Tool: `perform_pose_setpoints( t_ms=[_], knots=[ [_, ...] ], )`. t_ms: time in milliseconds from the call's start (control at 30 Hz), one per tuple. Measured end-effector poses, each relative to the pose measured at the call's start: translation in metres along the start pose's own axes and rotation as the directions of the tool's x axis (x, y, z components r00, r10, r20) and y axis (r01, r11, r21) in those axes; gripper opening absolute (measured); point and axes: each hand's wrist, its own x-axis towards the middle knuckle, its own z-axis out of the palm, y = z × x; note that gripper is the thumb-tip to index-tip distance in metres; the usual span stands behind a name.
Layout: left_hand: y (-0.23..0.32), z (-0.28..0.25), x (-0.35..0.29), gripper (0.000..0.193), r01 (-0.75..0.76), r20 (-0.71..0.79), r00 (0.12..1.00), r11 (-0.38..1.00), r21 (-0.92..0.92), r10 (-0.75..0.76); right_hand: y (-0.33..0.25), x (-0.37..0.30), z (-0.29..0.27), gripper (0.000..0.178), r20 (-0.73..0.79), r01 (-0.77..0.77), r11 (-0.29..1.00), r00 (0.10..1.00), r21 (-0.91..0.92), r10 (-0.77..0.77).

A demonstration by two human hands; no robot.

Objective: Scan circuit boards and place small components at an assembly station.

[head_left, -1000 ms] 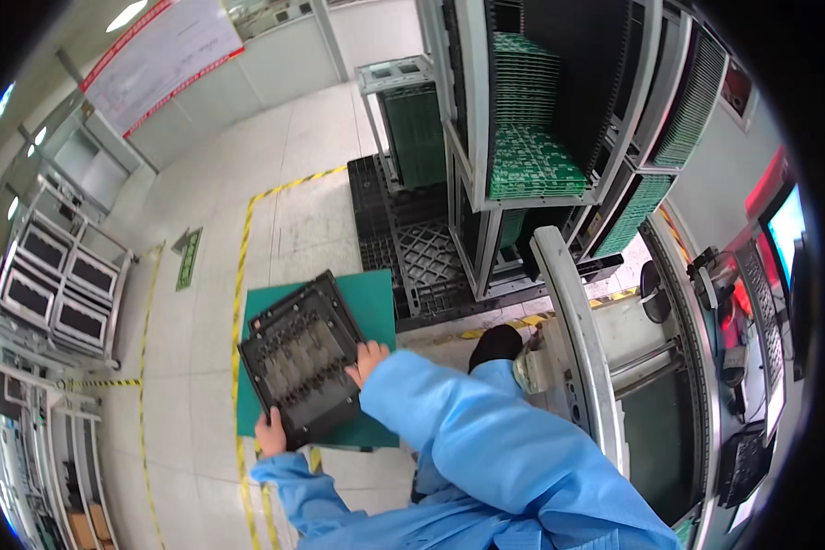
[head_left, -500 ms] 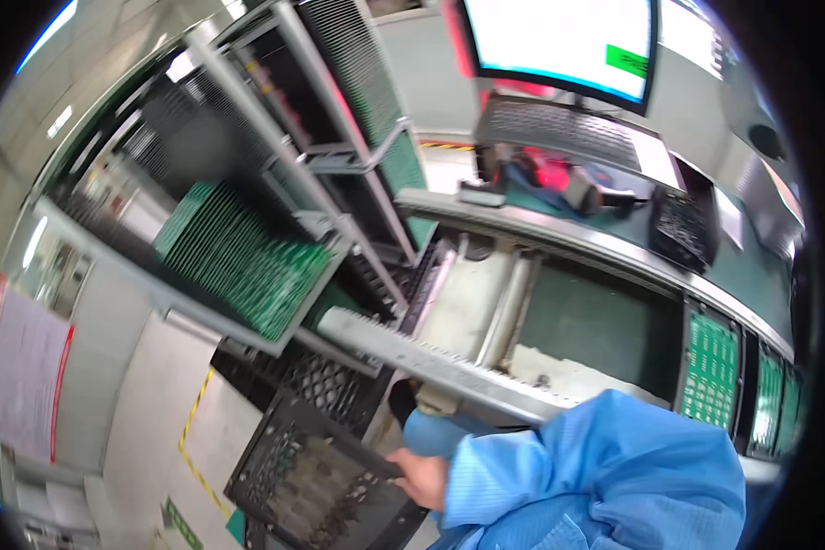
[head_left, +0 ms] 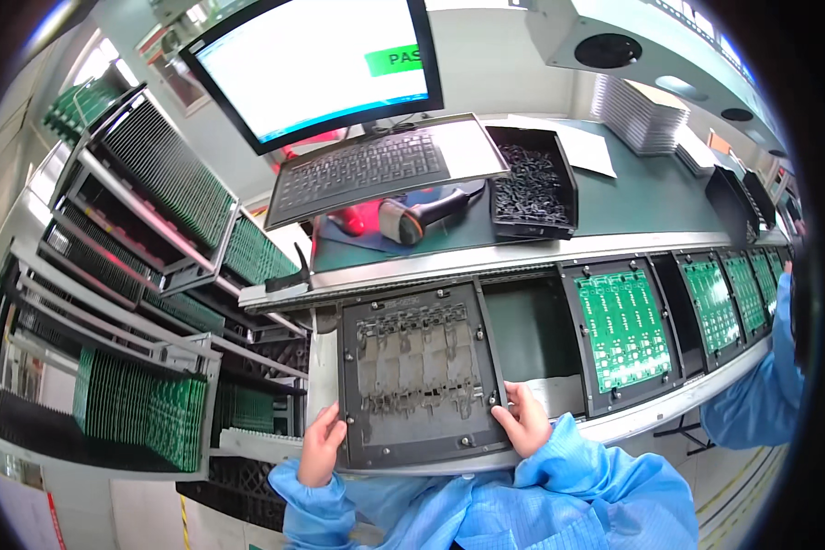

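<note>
Black fixture frame: a flat, roughly rectangular plate [head_left: 422, 376] with a matte black border, small round fasteners along it, and a worn grey-brown middle with rows of cut-outs too fine to count.
Frame's place: over the left end of the conveyor [head_left: 651, 415], between the person's two hands; whether its underside touches the rails cannot be told.
Left hand: holds [head_left: 322, 446] the frame's left edge near the lower corner, thumb uppermost.
Right hand: holds [head_left: 524, 419] the right edge near its lower corner, thumb lying along the border.
Green circuit boards: four can be counted [head_left: 623, 330] in black carriers down the line; those toward the rim crowd together.
Bench gear: one monitor [head_left: 316, 69], one keyboard [head_left: 362, 170], one handheld scanner [head_left: 422, 215], and one black bin [head_left: 533, 183] of small dark parts, too many to count.
Co-worker: one blue sleeve [head_left: 752, 403] at the far right, well apart from the frame.
Right-hand room: an open stretch of dark green bed [head_left: 529, 330] between the frame and the nearest carrier.
Left-hand room: a narrow pale strip, with board racks [head_left: 147, 403] beyond.
Far edge: just beside the far rail [head_left: 412, 266].
Near edge: close to the person's blue garment [head_left: 431, 513].
</note>
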Motion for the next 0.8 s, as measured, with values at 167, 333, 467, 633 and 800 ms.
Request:
perform_pose_setpoints(
  t_ms=[167,333,467,633,800],
  knots=[
    [-0.014,0.005,0.039,0.042,0.067,0.1,0.993,0.997,-0.037,-0.063,0.026,0.011,0.005,0.04,-0.112,-0.018,0.999,0.993,0.041,0.022],
    [-0.019,0.006,0.044,0.043,0.065,0.076,0.995,0.997,-0.031,-0.062,0.014,0.012,0.006,0.039,-0.106,-0.109,0.994,0.988,0.02,0.111],
    [-0.018,0.009,0.044,0.042,0.011,0.081,0.997,0.999,-0.042,-0.008,0.017,0.011,0.007,0.039,-0.117,-0.073,0.987,0.989,0.141,0.089],
    [-0.022,0.009,0.045,0.043,0.08,0.046,0.996,0.995,-0.067,-0.077,0.019,0.016,0.006,0.038,-0.099,-0.092,0.985,0.989,0.143,0.107],
    [-0.027,0.004,0.045,0.045,0.146,0.014,0.989,0.989,-0.039,-0.145,0.028,0.019,0.013,0.038,-0.117,-0.105,0.992,0.989,-0.074,0.095]
  ],
)
